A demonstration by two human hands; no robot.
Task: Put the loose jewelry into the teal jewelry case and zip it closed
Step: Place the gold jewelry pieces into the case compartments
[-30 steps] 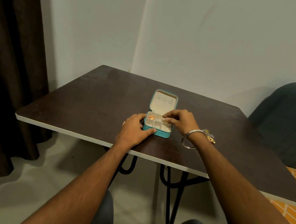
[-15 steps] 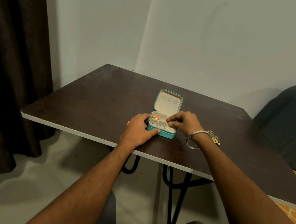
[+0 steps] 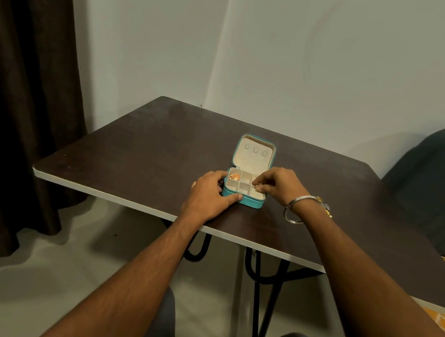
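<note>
The teal jewelry case [image 3: 251, 202] lies open on the dark table [image 3: 142, 153], its cream-lined lid [image 3: 255, 152] standing upright at the back. Gold jewelry [image 3: 233, 176] rests in the back left compartment. My left hand [image 3: 208, 195] grips the case's left front corner, thumb along its front wall. My right hand [image 3: 279, 185] hovers over the right compartments, fingertips pinched on a small silvery piece of jewelry [image 3: 256, 186]. A silver bangle [image 3: 294, 211] hangs on my right wrist.
A white wall corner rises behind the table. A dark curtain [image 3: 12, 79] hangs at the left. A dark blue chair [image 3: 441, 183] stands at the right. Black table legs [image 3: 268, 299] and my knees show below the table's front edge.
The view has shifted slightly. My right hand has drawn back a little to the right over the case, fingertips still pinched. My left hand has kept its hold on the case.
</note>
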